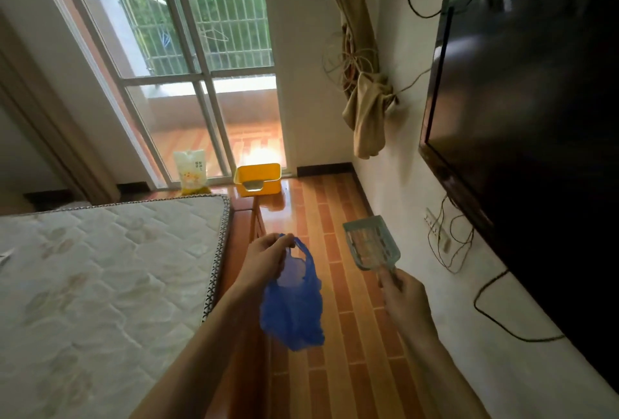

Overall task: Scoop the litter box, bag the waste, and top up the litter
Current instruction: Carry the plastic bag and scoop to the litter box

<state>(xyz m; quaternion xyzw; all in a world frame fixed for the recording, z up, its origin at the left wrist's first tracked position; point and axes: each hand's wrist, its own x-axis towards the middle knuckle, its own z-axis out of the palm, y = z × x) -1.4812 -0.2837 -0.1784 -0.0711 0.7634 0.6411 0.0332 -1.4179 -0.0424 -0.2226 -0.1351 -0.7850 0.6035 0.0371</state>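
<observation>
Item 1: blue plastic bag (293, 304), hung by its handles from the left hand (268, 259), whose fingers are pinched together on the handles; carried above the wood floor (338, 284) at about 6 o'clock in the view.

Item 2: pale green slotted scoop (371, 241), held by its handle in the closed right hand (403, 299), at about 5 o'clock, its head raised toward 12 o'clock.

Item 3: yellow litter box (258, 179), set on the floor against the glass door (201, 50), near centre.

Item 4: litter bag (190, 169), white and yellow, stood at 9 o'clock of the box; its print is too small to be read.

Item 5: mattress (100, 267), at 8 o'clock. Item 6: television (529, 110), at 3 o'clock.
</observation>
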